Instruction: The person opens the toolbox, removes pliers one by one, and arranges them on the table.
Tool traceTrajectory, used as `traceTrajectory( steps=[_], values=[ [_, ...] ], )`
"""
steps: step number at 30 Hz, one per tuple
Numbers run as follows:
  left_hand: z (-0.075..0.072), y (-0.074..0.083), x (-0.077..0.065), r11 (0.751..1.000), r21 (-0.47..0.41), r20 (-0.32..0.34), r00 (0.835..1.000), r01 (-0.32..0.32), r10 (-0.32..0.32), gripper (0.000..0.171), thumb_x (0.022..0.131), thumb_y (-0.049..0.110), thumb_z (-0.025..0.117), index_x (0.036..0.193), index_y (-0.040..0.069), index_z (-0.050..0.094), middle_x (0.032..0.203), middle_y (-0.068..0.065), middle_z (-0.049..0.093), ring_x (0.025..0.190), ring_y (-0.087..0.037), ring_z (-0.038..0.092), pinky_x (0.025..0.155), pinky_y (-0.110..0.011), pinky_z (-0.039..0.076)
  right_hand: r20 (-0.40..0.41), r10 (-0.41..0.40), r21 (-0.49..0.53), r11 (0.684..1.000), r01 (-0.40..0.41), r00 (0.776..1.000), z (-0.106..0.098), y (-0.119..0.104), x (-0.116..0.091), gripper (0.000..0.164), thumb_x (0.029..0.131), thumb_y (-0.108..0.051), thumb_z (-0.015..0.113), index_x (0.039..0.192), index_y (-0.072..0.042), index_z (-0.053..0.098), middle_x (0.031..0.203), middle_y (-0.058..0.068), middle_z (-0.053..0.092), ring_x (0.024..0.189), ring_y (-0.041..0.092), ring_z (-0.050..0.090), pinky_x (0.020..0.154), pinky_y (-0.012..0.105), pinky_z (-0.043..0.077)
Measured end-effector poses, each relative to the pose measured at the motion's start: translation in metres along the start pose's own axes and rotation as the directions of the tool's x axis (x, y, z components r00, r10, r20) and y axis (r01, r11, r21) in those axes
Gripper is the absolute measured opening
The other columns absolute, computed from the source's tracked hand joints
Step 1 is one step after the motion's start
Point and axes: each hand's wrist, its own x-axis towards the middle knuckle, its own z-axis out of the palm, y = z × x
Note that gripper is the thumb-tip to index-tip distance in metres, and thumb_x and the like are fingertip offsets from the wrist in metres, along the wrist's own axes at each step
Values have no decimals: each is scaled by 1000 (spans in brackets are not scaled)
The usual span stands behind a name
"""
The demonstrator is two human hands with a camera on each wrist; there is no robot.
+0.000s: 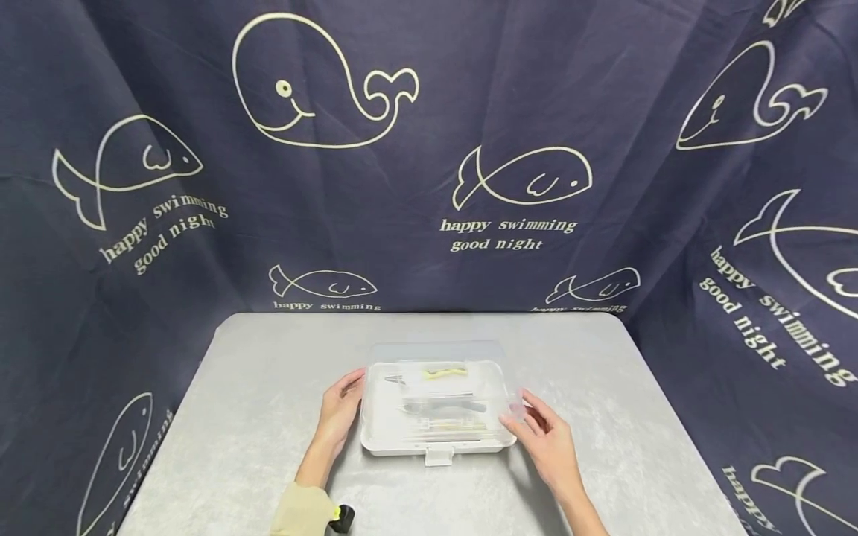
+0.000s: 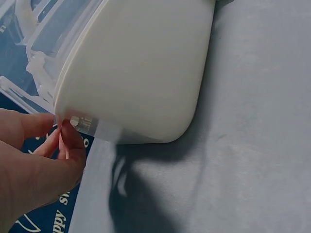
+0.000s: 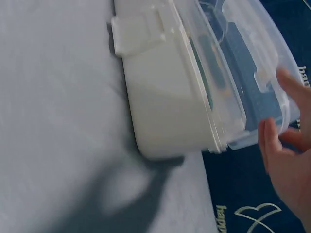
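White plastic forms the latch at the six o'clock edge of the box, on the grey table at my twelve. At its three, my right hand pinches the raised clear lid; at its nine, my left hand pinches the rim. Beyond, at twelve, hangs a dark-blue curtain.

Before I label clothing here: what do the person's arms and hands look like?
The left forearm wears a beige sleeve, a small black-and-yellow piece beside it. The right forearm shows no sleeve; left hand and right hand are ungloved.
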Motion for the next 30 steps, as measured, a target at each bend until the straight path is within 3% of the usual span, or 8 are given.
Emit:
traceTrajectory(
  steps=[4, 7, 11, 15, 18, 20, 23, 30],
  values=[
    [2, -1, 1, 999, 35, 1, 1000, 9, -9, 42, 103, 11, 59, 143, 0, 56, 138, -18, 59, 129, -33, 54, 109, -42, 45, 33, -81, -10, 997, 82, 996, -7, 1, 4, 66, 82, 0, 85, 142, 5, 56, 140, 26, 56, 112, -3, 59, 98, 14, 46],
    [1, -1, 1, 999, 50, -9, 1000, 20, -19, 42, 101, 4, 56, 143, 1, 56, 137, -18, 58, 126, -31, 55, 103, -34, 49, 46, -191, -45, 980, 193, 980, -10, 4, 11, 61, 79, 2, 86, 135, 3, 63, 127, 24, 64, 107, 3, 63, 97, 15, 48],
    [-2, 1, 3, 997, 79, -12, 1000, 7, -6, 48, 96, -7, 46, 142, 0, 57, 135, -18, 57, 117, -29, 58, 90, -24, 51, 59, -351, -142, 924, 356, 935, -11, 6, 25, 55, 74, 2, 90, 125, -2, 69, 112, 19, 72, 99, 13, 68, 95, 14, 49],
    [-3, 2, 4, 994, 110, 5, 1000, -5, 5, 47, 95, -7, 46, 140, 0, 58, 133, -18, 58, 109, -25, 62, 86, -24, 50, 70, -452, -249, 855, 454, 889, -13, 7, 37, 51, 69, 0, 92, 116, -6, 71, 115, 11, 73, 105, 8, 66, 97, 10, 44],
    [-3, 3, 4, 995, 103, 15, 1000, -11, 9, 42, 98, -4, 52, 139, -2, 58, 133, -19, 58, 107, -23, 64, 87, -26, 51, 91, -496, -238, 831, 502, 864, -15, 8, 46, 47, 68, 5, 91, 110, -4, 70, 113, 15, 72, 112, 2, 62, 102, 12, 42],
    [-2, 3, 5, 997, 82, 21, 1000, -11, 9, 42, 97, -4, 55, 139, -4, 58, 132, -21, 58, 106, -23, 65, 87, -28, 52, 102, -512, -185, 833, 522, 853, -14, 8, 53, 44, 69, 10, 88, 107, 2, 68, 113, 21, 69, 115, 1, 60, 105, 15, 42],
    [-1, 4, 7, 998, 66, 27, 1000, -9, 7, 42, 96, -4, 58, 138, -5, 57, 132, -21, 58, 106, -23, 66, 88, -30, 54, 104, -501, -110, 853, 510, 859, -13, 5, 61, 39, 71, 16, 83, 105, 8, 64, 111, 25, 66, 115, -1, 59, 106, 17, 42],
    [-1, 6, 6, 997, 79, 38, 999, 3, -6, 40, 101, 4, 62, 139, -5, 55, 131, -20, 58, 106, -19, 65, 93, -35, 53, 74, -401, -75, 911, 406, 913, -9, -7, 77, 28, 82, 10, 79, 103, 11, 61, 110, 18, 65, 113, 7, 63, 101, 18, 48]
  ],
)
